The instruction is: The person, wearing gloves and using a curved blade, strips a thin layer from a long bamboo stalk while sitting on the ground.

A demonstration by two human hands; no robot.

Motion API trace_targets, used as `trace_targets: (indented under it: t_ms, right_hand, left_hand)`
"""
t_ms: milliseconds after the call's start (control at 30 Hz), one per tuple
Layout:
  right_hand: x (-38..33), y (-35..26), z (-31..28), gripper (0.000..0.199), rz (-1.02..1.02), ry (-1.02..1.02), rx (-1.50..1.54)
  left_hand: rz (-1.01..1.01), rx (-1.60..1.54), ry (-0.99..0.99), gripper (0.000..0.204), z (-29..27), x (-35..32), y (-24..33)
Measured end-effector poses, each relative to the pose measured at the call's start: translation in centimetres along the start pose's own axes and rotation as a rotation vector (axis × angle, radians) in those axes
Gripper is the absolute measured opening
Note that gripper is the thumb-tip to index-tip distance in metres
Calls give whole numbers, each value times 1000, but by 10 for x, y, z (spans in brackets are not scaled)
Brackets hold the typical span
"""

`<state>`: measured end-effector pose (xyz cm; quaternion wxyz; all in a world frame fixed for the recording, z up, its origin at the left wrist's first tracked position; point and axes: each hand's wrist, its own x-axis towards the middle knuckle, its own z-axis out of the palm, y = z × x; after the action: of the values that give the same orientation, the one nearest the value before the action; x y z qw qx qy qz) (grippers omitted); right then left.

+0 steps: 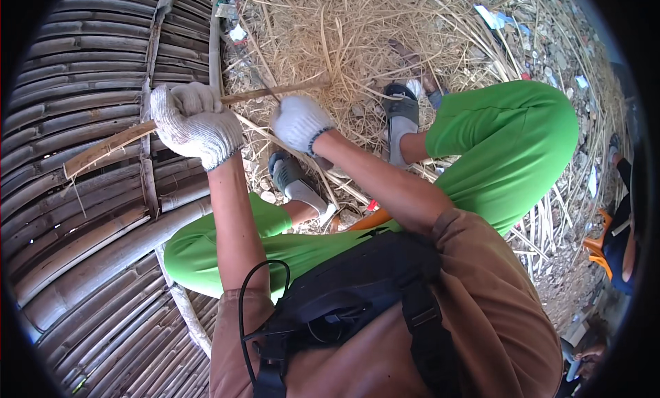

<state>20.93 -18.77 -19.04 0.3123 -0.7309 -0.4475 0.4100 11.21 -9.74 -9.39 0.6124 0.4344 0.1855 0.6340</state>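
My left hand (196, 119), in a white knitted glove, is closed around a bamboo strip (110, 149). One end of the strip reaches left over the slatted bamboo surface, with thin fibres hanging from it; the other runs right, past my right hand. My right hand (301, 123), gloved the same way, is closed on a knife. Its thin dark blade (269, 85) crosses the strip at a slant, and what looks like the handle's end shows below my glove. Most of the handle is hidden in my grip.
A bamboo-slat platform or wall (75, 89) fills the left side. Straw-like shavings (357, 27) cover the ground ahead, with scraps of litter (489, 16). My sandalled feet (401, 116) rest among them. At the far right sits another person (622, 226) near an orange chair (599, 247).
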Motion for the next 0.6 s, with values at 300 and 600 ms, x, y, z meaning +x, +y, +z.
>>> trace_targets:
  t_ms: [300,600]
  right_hand:
    - [18,65,0,40,52,32,-178]
    - [20,63,-3,44,120,-79,-71]
  left_hand:
    - [79,72,-89,52,27,2,-4]
    - [1,50,-110,56,18,-3,0]
